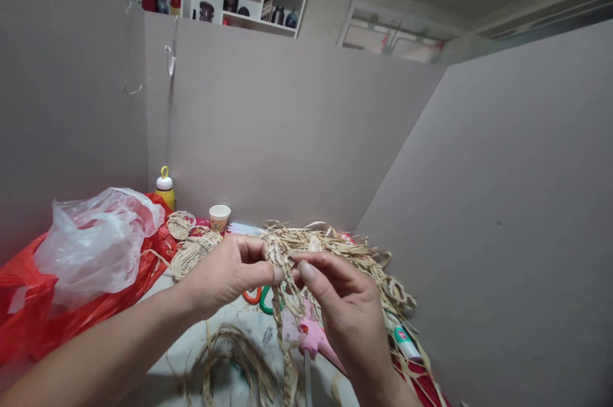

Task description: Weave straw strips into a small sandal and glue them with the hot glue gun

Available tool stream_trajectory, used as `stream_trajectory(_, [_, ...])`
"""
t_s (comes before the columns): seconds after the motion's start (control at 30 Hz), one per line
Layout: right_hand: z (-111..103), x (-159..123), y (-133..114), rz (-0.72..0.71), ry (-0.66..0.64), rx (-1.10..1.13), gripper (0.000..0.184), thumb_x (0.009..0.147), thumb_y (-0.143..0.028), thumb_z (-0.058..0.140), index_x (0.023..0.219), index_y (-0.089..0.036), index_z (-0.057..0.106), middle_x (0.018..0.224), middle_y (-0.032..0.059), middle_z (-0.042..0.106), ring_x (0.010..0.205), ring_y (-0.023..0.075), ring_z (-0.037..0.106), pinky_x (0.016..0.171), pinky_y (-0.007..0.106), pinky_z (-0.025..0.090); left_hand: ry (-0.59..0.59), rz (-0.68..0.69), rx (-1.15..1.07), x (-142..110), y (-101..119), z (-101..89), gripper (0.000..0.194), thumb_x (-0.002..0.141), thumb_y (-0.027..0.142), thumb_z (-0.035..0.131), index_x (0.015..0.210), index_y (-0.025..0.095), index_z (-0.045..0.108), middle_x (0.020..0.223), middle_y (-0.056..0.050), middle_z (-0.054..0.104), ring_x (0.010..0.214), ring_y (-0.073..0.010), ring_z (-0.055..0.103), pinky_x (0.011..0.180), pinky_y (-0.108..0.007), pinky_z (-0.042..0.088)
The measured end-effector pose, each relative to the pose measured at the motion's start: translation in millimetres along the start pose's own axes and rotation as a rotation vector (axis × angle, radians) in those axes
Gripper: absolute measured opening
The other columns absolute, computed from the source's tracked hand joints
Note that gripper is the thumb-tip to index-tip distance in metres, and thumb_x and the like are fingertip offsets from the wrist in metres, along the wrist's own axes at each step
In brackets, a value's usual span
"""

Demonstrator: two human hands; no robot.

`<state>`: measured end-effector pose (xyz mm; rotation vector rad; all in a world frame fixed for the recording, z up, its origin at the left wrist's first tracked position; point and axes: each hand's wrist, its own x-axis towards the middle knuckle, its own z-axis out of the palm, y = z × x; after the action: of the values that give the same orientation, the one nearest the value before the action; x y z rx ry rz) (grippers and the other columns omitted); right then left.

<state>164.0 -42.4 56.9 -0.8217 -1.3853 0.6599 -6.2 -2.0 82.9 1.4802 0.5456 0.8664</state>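
Observation:
Between my hands, above the table, hangs a braided straw piece (279, 253) with a long plait trailing down from it. My left hand (239, 266) grips it from the left, thumb pressed on its front. Fingertips of my right hand (342, 305) pinch together at its right edge; a strand seems to be between them, though it is too small to make out. Below lie a pink glue gun (312, 335) with a glue stick in its back and scissors with orange and green handles (266, 300). Loose straw strands (239, 356) curl in front.
A heap of dry straw strips (354, 253) lies behind my hands. Coiled straw braid (194, 253), a paper cup (219, 218) and a yellow bottle (165, 188) stand at the back left. Red and clear plastic bags (100, 241) fill the left side. Grey partitions (287, 119) enclose the table.

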Motion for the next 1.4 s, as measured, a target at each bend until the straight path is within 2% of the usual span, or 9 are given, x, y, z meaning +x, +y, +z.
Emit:
stream_trajectory(0.17, [-1.2,1.8,-0.8,0.064,-0.029,0.001,0.011,0.081,-0.027,0.072,0.071,-0.021,0.072,0.063,-0.001,0.065,0.059,0.0118,0.057,0.055,0.021,0.048,-0.004,-0.01,-0.018,-0.7,2.4,4.8,0.016,0.068,0.026,0.072,0.061,0.015,0.063,0.056,0.005,0.047,0.055,-0.0087,0.036,0.056,-0.023,0.031])
stream_trajectory(0.43, [0.7,-2.5,0.4,0.084,-0.068,-0.001,0.013,0.081,-0.028,0.072,0.071,-0.02,0.069,0.059,-0.0024,0.06,0.053,0.0101,0.051,0.048,0.019,0.045,-0.032,-0.027,-0.012,-0.6,-3.9,2.7,0.022,0.071,0.032,0.074,0.066,0.015,0.062,0.061,0.003,0.051,0.058,-0.0099,0.042,0.057,-0.024,0.033])
stream_trajectory(0.7, [1.1,-10.4,-1.0,-0.066,-0.053,-0.158,0.015,0.085,-0.02,0.066,0.07,-0.021,0.067,0.059,-0.0029,0.059,0.05,0.0104,0.053,0.046,0.021,0.046,-0.009,-0.062,-0.007,-0.6,-2.2,5.9,0.014,0.069,0.024,0.069,0.064,0.015,0.059,0.06,0.003,0.052,0.056,-0.01,0.043,0.056,-0.025,0.034])
stream_trajectory(0.87, [-1.8,-7.6,-2.5,-0.164,-0.076,-0.24,0.014,0.086,-0.02,0.064,0.075,-0.022,0.072,0.065,-0.0004,0.065,0.06,0.0138,0.061,0.059,0.026,0.052,-0.005,-0.028,0.003,1.4,-2.3,2.4,0.011,0.068,0.02,0.067,0.062,0.015,0.06,0.058,0.004,0.049,0.056,-0.0093,0.041,0.057,-0.024,0.034])
stream_trajectory(0.97, [-10.2,-0.3,-4.4,-0.071,-0.176,-0.224,0.013,0.086,-0.029,0.066,0.086,-0.023,0.077,0.079,0.0046,0.074,0.074,0.0193,0.069,0.068,0.031,0.056,0.002,0.036,0.031,2.4,-1.1,-2.2,0.01,0.068,0.022,0.068,0.064,0.015,0.063,0.058,0.004,0.05,0.056,-0.0089,0.039,0.057,-0.023,0.034])
stream_trajectory(1.07, [-17.4,6.8,-3.3,0.064,-0.061,-0.145,0.02,0.087,-0.038,0.066,0.093,-0.022,0.077,0.081,0.0054,0.076,0.068,0.0179,0.069,0.066,0.031,0.057,-0.02,0.029,0.053,1.5,0.9,-3.1,0.009,0.069,0.023,0.068,0.069,0.014,0.066,0.064,0.002,0.055,0.06,-0.0102,0.043,0.059,-0.024,0.036])
stream_trajectory(1.17, [-19.3,9.9,1.0,0.122,0.026,-0.051,0.021,0.085,-0.04,0.069,0.085,-0.02,0.077,0.072,0.003,0.072,0.059,0.0138,0.063,0.059,0.026,0.053,-0.052,-0.016,0.049,-0.5,0.9,0.5,0.011,0.068,0.024,0.069,0.071,0.014,0.065,0.067,0.0,0.057,0.063,-0.0124,0.048,0.062,-0.027,0.038])
stream_trajectory(1.3, [-17.5,8.6,3.6,0.218,-0.131,0.057,0.023,0.082,-0.039,0.073,0.071,-0.018,0.074,0.061,0.0001,0.065,0.054,0.0111,0.055,0.053,0.023,0.046,-0.095,-0.038,0.072,-2.9,-1.7,5.9,0.011,0.068,0.022,0.07,0.067,0.015,0.061,0.064,0.002,0.051,0.06,-0.0108,0.044,0.058,-0.025,0.035])
stream_trajectory(1.4, [-16.2,7.5,1.2,0.286,-0.196,0.117,0.019,0.077,-0.036,0.077,0.069,-0.019,0.073,0.057,-0.0021,0.061,0.052,0.0096,0.052,0.05,0.022,0.043,-0.138,-0.041,0.097,-4.1,-2.5,7.3,0.011,0.069,0.019,0.07,0.066,0.015,0.06,0.064,0.002,0.05,0.062,-0.0111,0.045,0.06,-0.026,0.036])
